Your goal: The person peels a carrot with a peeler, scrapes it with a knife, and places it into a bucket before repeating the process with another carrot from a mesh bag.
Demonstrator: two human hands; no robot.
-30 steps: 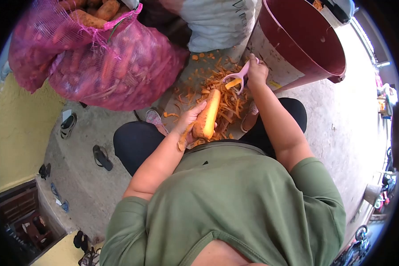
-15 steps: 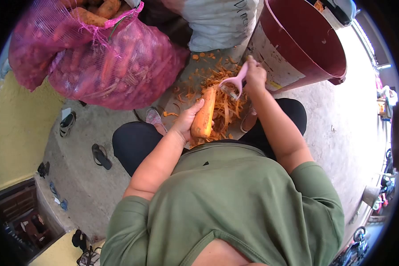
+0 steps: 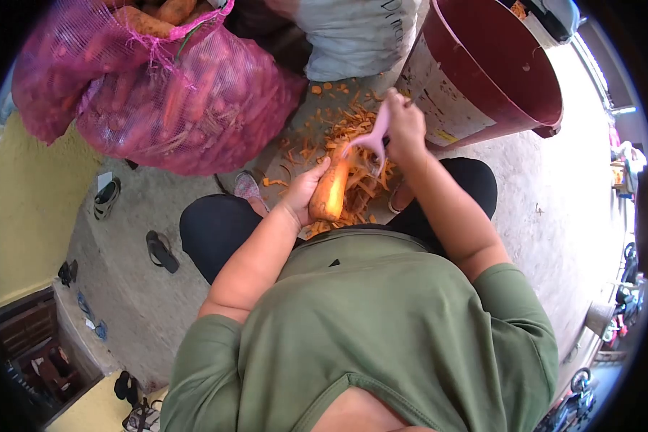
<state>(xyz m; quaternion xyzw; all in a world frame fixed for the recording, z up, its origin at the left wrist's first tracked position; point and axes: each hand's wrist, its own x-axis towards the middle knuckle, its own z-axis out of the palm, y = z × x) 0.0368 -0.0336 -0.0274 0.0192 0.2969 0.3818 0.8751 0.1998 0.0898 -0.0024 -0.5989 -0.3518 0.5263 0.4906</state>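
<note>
My left hand [image 3: 307, 191] is wrapped round a thick orange carrot [image 3: 330, 191], its lower end pointing toward my body. A bright peeled strip runs down the carrot's side, with rougher brownish skin beside it. In my right hand [image 3: 405, 129] is the handle of a pink peeler [image 3: 375, 139]. The peeler's head is at the carrot's upper end, slightly blurred; whether the blade touches cannot be made out. Beneath both hands, orange peelings [image 3: 363, 191] lie heaped on the floor between my feet.
A pink mesh sack [image 3: 187, 108] full of carrots stands at the upper left. Beside it is a white sack [image 3: 360, 36]. A large dark red bucket [image 3: 475, 72] leans at the upper right. Sandals [image 3: 163, 252] lie on the concrete floor [image 3: 547, 209] at left.
My right hand has moved slightly up and left with the peeler, whose head is now nearer the carrot's top. The carrot is turned a little, showing a brighter peeled side.
</note>
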